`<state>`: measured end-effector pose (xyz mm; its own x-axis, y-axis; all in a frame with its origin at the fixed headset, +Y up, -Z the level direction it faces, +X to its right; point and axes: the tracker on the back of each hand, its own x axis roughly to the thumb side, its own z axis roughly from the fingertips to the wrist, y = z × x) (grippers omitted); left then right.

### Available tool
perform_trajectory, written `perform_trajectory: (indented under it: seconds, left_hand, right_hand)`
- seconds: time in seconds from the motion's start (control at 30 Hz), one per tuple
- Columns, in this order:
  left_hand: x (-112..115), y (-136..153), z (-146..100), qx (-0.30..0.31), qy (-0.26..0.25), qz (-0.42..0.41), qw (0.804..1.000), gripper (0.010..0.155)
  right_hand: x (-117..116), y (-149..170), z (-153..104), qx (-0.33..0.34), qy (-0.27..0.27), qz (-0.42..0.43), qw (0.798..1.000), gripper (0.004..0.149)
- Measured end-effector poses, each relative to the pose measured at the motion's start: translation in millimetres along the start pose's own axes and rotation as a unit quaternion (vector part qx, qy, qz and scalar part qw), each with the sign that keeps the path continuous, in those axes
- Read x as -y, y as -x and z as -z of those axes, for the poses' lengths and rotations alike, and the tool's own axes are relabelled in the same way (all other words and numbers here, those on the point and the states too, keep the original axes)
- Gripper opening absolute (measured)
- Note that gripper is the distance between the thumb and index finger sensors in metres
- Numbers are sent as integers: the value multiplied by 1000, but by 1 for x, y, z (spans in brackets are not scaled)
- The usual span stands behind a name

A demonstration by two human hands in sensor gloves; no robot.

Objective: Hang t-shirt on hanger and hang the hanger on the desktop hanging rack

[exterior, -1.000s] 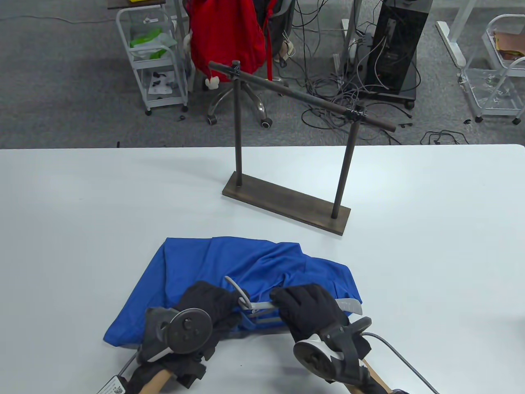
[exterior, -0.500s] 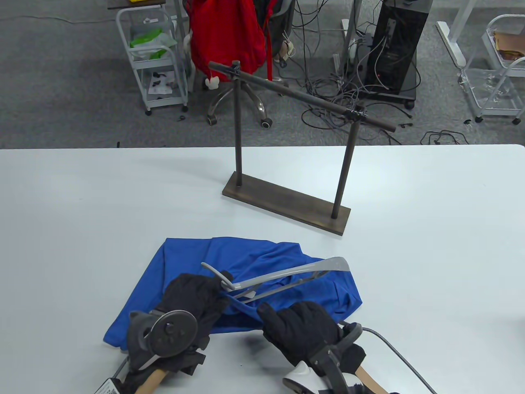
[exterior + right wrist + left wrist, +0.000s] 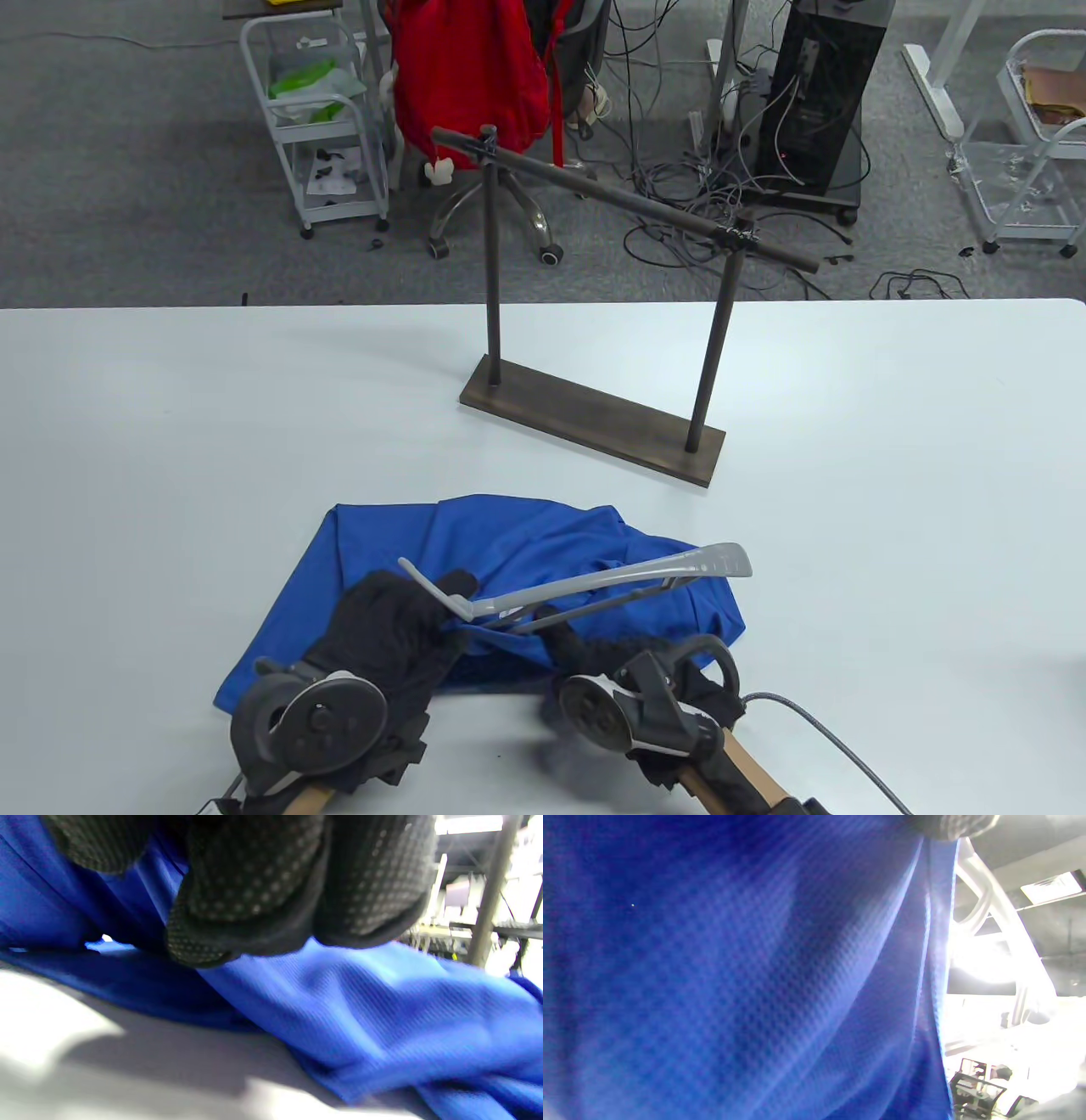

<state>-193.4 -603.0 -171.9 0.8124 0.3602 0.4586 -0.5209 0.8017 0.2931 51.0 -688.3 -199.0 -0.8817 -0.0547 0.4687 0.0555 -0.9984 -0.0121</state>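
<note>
A blue t-shirt (image 3: 526, 543) lies crumpled on the white table (image 3: 170, 441) near its front edge. Over it slants a grey hanger (image 3: 611, 577), its hook (image 3: 420, 575) at the left and one arm end pointing right. My left hand (image 3: 399, 624) grips the hanger at its neck, just under the hook. My right hand (image 3: 585, 658) is at the shirt's near edge below the hanger, fingers (image 3: 254, 887) curled into the blue fabric (image 3: 360, 997). The left wrist view is filled by the shirt (image 3: 734, 976), with the pale hanger (image 3: 992, 916) at the right.
The dark desktop rack stands behind the shirt, its base (image 3: 594, 420) angled on the table and its bar (image 3: 619, 199) overhead. One rack post (image 3: 492, 891) shows in the right wrist view. Beyond the table are carts, a chair with a red garment (image 3: 471, 68) and cables.
My right hand let go of the hanger and dropped to the shirt's near edge. My left hand kept the hanger and raised it, so its arm swung out to the right.
</note>
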Motion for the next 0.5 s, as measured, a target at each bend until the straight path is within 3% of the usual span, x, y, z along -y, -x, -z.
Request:
perform_trajectory:
  seconds: [0.17,0.3,0.4,0.5]
  left_hand:
    - [-9,7,-1,4,-17,-38,999,57]
    - [-14,20,0,-10,-27,-55,998,57]
    - [-15,30,2,-23,-27,-63,997,57]
    - [-14,39,5,-33,-27,-44,998,57]
  right_hand:
    - [-5,15,5,-37,-35,-33,998,65]
    - [-1,34,5,-81,-20,-35,996,61]
    - [7,53,1,-117,4,-17,993,58]
    - [21,70,-8,-139,72,-19,987,56]
